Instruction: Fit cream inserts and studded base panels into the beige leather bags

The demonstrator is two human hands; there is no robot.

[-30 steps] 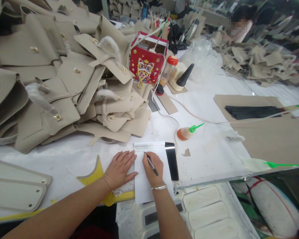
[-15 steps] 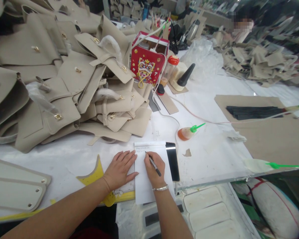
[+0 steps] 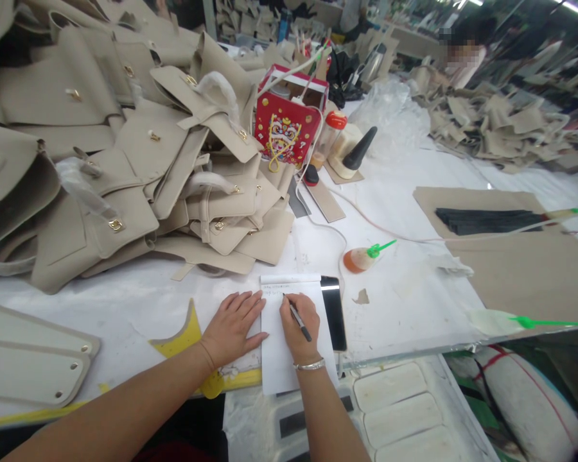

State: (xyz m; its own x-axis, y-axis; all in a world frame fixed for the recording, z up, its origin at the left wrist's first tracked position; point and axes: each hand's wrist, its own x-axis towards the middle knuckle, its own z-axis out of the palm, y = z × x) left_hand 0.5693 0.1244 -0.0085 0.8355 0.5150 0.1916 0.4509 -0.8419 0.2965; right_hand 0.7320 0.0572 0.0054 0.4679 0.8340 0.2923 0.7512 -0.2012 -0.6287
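A white sheet of paper (image 3: 282,366) lies at the near edge of the white table (image 3: 404,301). My left hand (image 3: 232,327) rests flat on the paper's left edge, fingers stretched out. My right hand (image 3: 301,326) is closed round a black pen (image 3: 298,321), its tip touching the paper near the top, where a few written lines show. A black phone (image 3: 333,311) lies just right of the paper, touching my right hand's side.
A big heap of beige bags (image 3: 125,160) fills the left. A red printed box (image 3: 284,128), bottles and a black cone stand behind. An orange glue bottle (image 3: 361,258) lies right of the paper. Beige sheets (image 3: 525,269) with black strips lie at right. A person sits far back.
My right hand has crept slightly rightward along the line with the pen. My left hand stays put on the paper.
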